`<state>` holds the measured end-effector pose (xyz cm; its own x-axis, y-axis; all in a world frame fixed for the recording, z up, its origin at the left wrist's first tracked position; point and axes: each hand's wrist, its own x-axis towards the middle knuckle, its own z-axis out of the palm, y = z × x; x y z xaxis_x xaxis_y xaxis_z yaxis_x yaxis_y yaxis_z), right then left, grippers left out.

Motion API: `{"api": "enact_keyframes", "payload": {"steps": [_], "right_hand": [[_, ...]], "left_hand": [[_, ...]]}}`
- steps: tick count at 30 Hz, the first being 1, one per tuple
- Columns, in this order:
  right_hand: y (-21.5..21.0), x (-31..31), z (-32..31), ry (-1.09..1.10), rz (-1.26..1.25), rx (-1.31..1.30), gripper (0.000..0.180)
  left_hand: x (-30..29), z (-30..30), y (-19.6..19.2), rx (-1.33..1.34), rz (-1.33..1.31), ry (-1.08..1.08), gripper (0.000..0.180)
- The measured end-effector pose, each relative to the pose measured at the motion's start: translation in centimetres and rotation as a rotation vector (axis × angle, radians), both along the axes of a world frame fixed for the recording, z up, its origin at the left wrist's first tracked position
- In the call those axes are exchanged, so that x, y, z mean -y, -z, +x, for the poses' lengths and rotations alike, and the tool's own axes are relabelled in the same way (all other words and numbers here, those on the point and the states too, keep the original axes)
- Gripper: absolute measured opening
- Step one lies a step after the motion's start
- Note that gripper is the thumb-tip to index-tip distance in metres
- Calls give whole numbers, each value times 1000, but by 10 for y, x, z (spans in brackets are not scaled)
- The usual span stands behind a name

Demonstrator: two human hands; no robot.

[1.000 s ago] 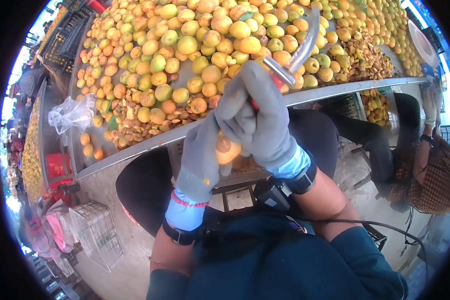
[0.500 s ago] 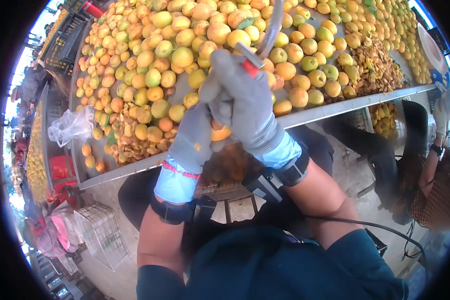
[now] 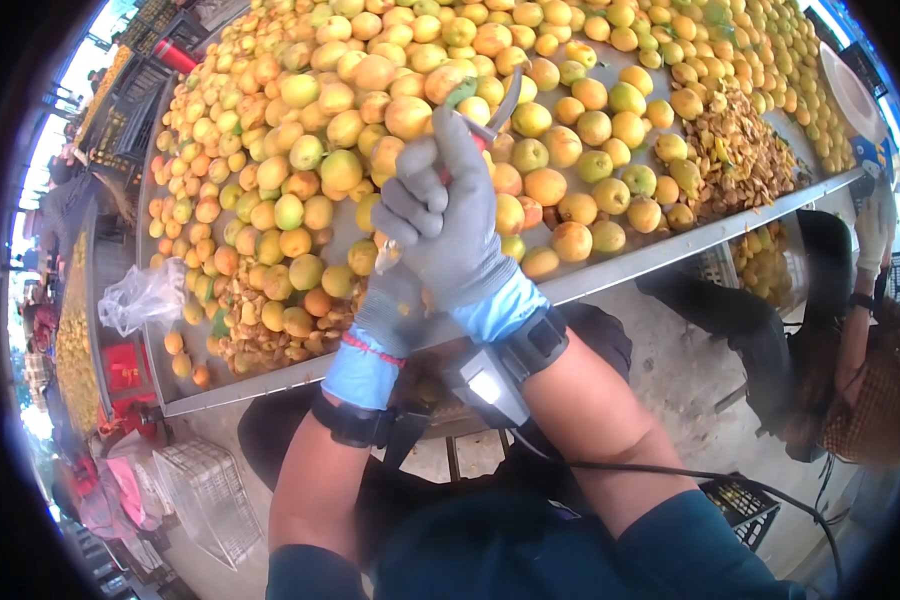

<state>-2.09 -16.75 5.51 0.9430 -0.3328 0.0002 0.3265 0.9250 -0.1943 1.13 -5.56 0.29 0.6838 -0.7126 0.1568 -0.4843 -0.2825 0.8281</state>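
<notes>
My right hand, in a grey glove, is closed around a small knife with a curved metal blade and a bit of red at its grip. The blade points up and away over the fruit. Close below and partly behind it is my left hand, also gloved in grey; its fingers are mostly hidden, and whether it holds anything does not show. Both hands are just above the near edge of a metal table heaped with round yellow-orange fruit, which look like apricots.
Piles of brownish-orange cut pieces lie right and near left on the table. A clear plastic bag hangs at the left edge. White crates stand on the floor at left. Another person's gloved hand is at far right. A black cable crosses my right arm.
My right hand has turned and the knife has swung slightly left and lower, its blade less blurred. The orange fruit seen between my hands earlier is out of sight. The view has shifted slightly.
</notes>
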Motion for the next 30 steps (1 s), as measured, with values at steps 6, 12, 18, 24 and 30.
{"api": "enact_keyframes", "payload": {"steps": [6, 12, 18, 24, 30], "right_hand": [[3, 50, -3, 371, -276, -361, 40], [2, 24, -12, 211, -923, -394, 36], [9, 1, -12, 129, -1566, -522, 37], [34, 8, -1, 322, -1601, -613, 29], [29, -23, -11, 159, -1927, -418, 28]], "left_hand": [[-4, 27, -25, -344, -104, -89, 47], [-4, 28, -53, -635, -196, -303, 81], [-4, 14, -53, -569, -135, -363, 77], [-16, 44, -39, -169, -78, -498, 47], [-36, 57, -51, -432, -295, -531, 54]]}}
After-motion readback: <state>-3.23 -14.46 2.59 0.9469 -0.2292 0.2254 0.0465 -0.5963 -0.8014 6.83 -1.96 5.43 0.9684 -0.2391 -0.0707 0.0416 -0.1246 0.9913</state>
